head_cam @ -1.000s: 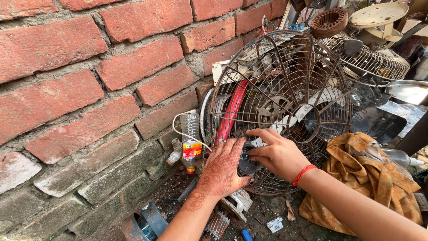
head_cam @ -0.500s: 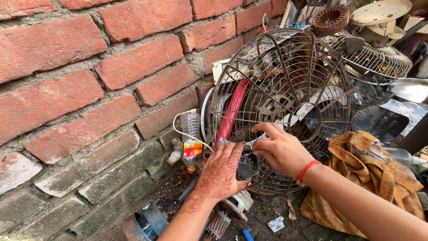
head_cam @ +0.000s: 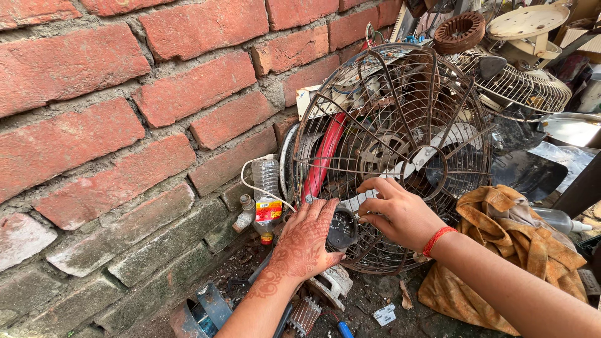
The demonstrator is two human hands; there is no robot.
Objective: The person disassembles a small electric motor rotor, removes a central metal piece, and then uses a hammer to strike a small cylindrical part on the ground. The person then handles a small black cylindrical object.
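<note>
A rusty wire fan guard (head_cam: 400, 156) is propped upright against the brick wall (head_cam: 125, 125), amid fan scrap on the ground. Its lower wires are pinched by the curled fingers of the right hand (head_cam: 397, 213), while the left hand (head_cam: 307, 241) is laid flat and open beside a dark round dial (head_cam: 342, 230) at the rim. Fingers could be scratched or caught between the corroded wires if the guard were tilted or slid. A plastic bottle (head_cam: 267, 197) just beside could be toppled, and the crumpled yellow cloth (head_cam: 513, 250) snagged.
</note>
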